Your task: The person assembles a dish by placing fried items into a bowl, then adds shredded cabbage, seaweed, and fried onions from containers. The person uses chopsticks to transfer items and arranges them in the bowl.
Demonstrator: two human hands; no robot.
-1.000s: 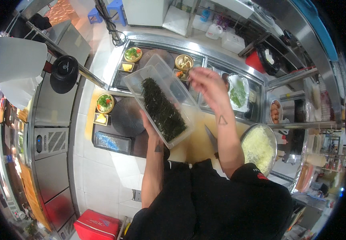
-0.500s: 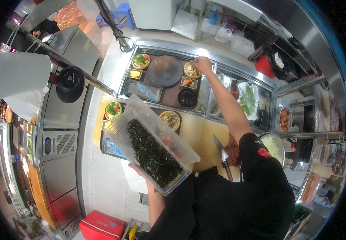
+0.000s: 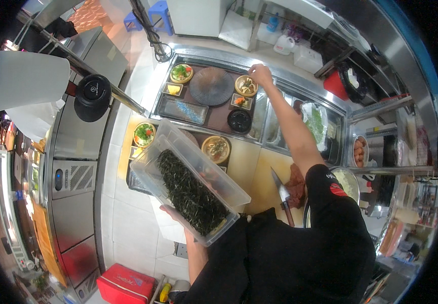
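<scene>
A clear plastic container (image 3: 239, 190) of dark shredded seaweed (image 3: 186, 190) tilts in front of my body. My left hand (image 3: 176, 215) grips it from below and its left side; most of the fingers are hidden behind it. My right hand (image 3: 262, 76) reaches out over the far tray (image 3: 214, 119), closed in a pinch at the upper right edge of a round bowl of pale food (image 3: 245, 86). Whatever is between those fingertips is too small to make out. Nearer me, a second round bowl (image 3: 215, 148) holds similar food with dark shreds on top.
On the far tray are a round dark plate (image 3: 211, 86), a salad bowl (image 3: 181, 73), a black bowl (image 3: 239, 120) and small dishes. A knife (image 3: 283, 195) lies beside dark red meat (image 3: 296, 187) on the cutting board (image 3: 259, 175). Metal food pans (image 3: 274, 126) stand right of the tray.
My right hand has lifted slightly up and away from the far bowl, uncovering more of its rim. The container stays in my left hand. The whole view has shifted slightly.
</scene>
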